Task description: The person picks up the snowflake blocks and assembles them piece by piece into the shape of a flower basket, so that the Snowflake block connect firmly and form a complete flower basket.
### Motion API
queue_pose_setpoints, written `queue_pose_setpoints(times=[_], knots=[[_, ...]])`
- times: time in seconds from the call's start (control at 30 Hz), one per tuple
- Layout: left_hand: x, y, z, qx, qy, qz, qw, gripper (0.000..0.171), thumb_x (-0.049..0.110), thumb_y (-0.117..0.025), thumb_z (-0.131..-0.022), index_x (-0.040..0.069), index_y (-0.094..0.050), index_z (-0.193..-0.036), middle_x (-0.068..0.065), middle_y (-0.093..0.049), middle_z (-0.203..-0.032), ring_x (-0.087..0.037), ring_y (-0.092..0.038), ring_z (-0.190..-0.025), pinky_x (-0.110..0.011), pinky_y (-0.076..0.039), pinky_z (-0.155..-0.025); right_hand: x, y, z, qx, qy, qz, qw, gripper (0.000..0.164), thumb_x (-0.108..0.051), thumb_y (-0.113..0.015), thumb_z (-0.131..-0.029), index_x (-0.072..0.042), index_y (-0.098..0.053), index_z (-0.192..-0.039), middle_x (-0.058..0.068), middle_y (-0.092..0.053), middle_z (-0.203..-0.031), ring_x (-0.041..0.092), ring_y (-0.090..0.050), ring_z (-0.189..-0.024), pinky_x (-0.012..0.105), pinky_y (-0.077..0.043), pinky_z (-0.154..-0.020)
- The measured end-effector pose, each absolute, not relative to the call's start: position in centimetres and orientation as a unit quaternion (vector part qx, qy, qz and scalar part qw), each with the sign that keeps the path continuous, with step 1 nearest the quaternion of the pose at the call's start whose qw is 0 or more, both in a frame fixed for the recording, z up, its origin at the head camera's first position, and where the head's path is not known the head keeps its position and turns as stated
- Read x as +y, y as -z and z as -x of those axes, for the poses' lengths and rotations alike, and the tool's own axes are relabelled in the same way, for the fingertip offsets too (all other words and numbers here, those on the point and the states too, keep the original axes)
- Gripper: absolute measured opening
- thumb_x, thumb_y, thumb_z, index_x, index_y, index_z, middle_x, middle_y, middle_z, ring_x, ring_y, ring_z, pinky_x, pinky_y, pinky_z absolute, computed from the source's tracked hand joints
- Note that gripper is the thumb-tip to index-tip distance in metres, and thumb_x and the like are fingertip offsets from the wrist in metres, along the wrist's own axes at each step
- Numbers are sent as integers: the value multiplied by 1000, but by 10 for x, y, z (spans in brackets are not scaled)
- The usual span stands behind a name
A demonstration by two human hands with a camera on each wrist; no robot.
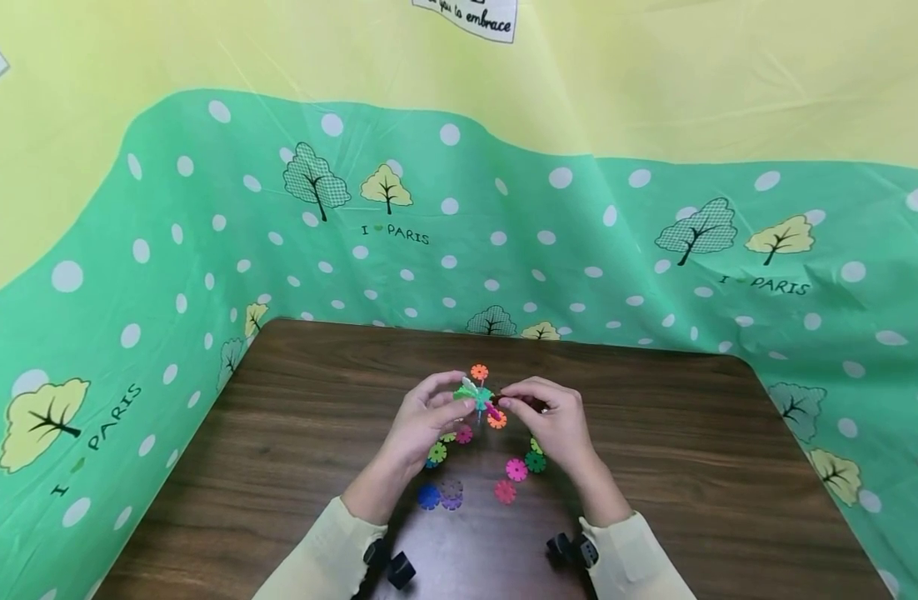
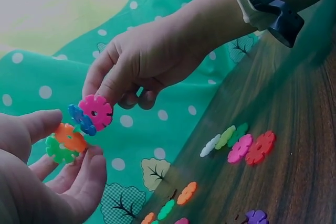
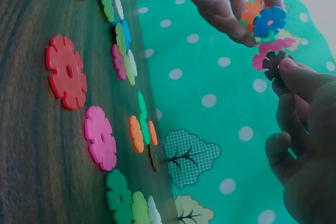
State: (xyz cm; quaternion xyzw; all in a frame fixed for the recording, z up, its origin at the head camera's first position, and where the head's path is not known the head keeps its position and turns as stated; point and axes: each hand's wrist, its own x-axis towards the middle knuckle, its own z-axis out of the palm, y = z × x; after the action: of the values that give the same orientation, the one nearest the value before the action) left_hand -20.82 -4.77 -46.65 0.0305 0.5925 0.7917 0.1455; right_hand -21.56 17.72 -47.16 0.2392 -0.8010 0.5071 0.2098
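Observation:
My left hand holds a small cluster of interlocked plastic flower discs over the table. In the left wrist view the cluster shows a green disc, an orange disc, a blue disc and a pink disc. My right hand pinches a dark brown disc between thumb and index finger. That brown disc overlaps the pink one at the cluster's edge in the right wrist view. The remaining fingers of the right hand are curled loosely.
Loose flower discs lie below my hands on the brown wooden table. Among them are a red disc, a pink disc, a dark green disc and a blue disc. A green-and-yellow printed cloth hangs behind the table.

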Motion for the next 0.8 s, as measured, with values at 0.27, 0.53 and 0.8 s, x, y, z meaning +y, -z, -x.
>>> queue_pose_setpoints(times=[0.27, 0.53, 0.8], knots=[[-46, 468, 208, 600, -789, -28, 132, 52, 2, -78, -89, 7, -62, -138, -15, -74, -110, -26, -74, -97, -54, -55, -98, 178, 476, 215, -811, -485, -238, 224, 11, -6, -83, -84, -15, -80, -89, 0, -77, -87, 8, -64, -70, 17, -52, -59], [-47, 468, 208, 606, -784, -18, 138, 52, 2, -81, -87, 7, -64, -135, -13, -76, -103, -19, -75, -87, -35, -63, -83, 174, 478, 215, -821, -456, -252, 233, 12, -5, -84, -82, -14, -80, -88, -3, -76, -86, 6, -63, -70, 17, -52, -60], [-45, 474, 212, 615, -778, -23, 131, 51, 8, -79, -89, 9, -62, -137, -9, -73, -102, -26, -73, -91, -45, -61, -89, 182, 482, 221, -831, -476, -237, 165, 17, -11, -83, -85, -16, -78, -100, -2, -75, -91, 10, -61, -70, 22, -53, -60]])
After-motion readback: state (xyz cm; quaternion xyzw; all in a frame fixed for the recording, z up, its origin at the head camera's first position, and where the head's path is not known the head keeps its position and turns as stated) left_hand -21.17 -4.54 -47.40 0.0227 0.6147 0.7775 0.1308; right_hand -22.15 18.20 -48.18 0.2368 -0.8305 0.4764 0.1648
